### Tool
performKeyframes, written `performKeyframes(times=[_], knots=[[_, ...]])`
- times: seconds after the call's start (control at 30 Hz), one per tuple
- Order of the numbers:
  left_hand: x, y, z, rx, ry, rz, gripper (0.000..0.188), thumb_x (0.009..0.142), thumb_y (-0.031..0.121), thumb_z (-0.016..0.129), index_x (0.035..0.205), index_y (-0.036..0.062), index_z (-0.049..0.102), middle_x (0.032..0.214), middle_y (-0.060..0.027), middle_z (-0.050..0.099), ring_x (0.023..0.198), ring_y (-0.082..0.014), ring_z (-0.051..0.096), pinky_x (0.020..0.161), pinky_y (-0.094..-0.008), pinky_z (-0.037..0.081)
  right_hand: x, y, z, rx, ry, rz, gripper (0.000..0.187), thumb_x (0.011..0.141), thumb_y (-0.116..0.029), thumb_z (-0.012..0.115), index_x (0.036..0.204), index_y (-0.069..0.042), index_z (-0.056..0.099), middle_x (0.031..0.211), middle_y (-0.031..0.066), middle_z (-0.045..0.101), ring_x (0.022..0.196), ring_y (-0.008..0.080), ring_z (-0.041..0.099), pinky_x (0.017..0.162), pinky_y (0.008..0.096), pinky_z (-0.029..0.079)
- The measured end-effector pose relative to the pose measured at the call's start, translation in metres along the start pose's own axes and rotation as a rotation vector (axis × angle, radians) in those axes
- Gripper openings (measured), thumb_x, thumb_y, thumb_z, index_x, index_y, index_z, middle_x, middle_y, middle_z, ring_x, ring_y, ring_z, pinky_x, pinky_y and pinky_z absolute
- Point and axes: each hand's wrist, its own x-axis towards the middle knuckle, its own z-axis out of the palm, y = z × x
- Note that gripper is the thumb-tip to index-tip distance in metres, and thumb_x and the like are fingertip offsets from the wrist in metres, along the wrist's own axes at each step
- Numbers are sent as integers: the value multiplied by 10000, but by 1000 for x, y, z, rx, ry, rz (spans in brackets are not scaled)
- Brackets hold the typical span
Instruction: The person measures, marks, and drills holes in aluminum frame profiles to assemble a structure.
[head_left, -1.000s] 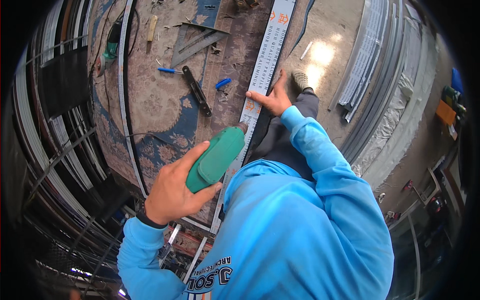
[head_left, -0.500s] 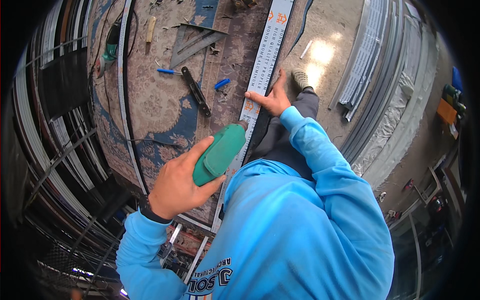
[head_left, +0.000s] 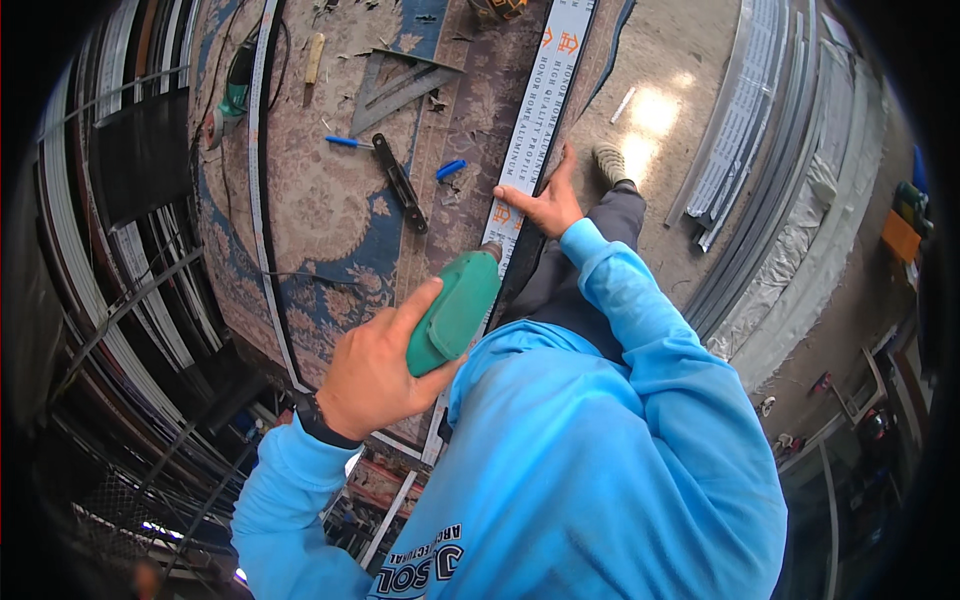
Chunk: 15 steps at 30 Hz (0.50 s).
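My left hand (head_left: 372,368) is wrapped round a green power drill (head_left: 455,312). Its dark nose rests at a long aluminium profile (head_left: 540,110) covered in white printed film; whether a bit enters the metal is hidden. Farther up the same profile, my right hand (head_left: 552,208) grips it, thumb across the top face and fingers over the right edge. To the left on the patterned carpet (head_left: 310,215) lie a black folding tool (head_left: 400,185), a blue pen (head_left: 348,142), a blue cap (head_left: 451,169) and a metal set square (head_left: 395,88).
A second film-covered profile (head_left: 257,130) runs along the left, beside a green angle grinder (head_left: 232,95). A wooden-handled tool (head_left: 314,60) lies near the back. Racked profiles (head_left: 75,230) stand far left; more profile lengths (head_left: 760,190) lie on the floor at right.
The view has shifted slightly, moving the scene a little right and down. My left hand and the drill appear slightly farther right; both hands keep their hold.
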Motion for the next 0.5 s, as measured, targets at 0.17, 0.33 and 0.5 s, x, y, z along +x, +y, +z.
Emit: performKeyframes(times=[0.17, 0.33, 0.5], knots=[[-19, -1, 21, 29, 18, -26, 876, 842, 271, 906, 1586, 46, 503, 1182, -262, 737, 990, -453, 764, 824, -494, 626, 3, 3, 0, -95, 19, -22, 1408, 836, -165, 970, 1604, 25, -195, 1462, 263, 570, 1292, 335, 669, 1136, 465, 536], [-33, -10, 38, 9, 67, 5, 904, 826, 277, 917, 1597, 60, 499, 1046, -225, 719, 888, -437, 751, 758, -500, 615, 2, 1, 1, 15, -7, -46, 1411, 821, -158, 973, 1604, 44, -182, 1497, 271, 522, 1340, 340, 623, 1161, 453, 505], [-19, -17, 51, 70, 11, -5, 916, 823, 295, 924, 1593, 37, 499, 1091, -236, 730, 913, -434, 751, 785, -479, 620, -2, -3, 3, 97, -24, -8, 1427, 821, -167, 973, 1608, 25, -202, 1541, 272, 486, 1380, 337, 590, 1194, 452, 472]])
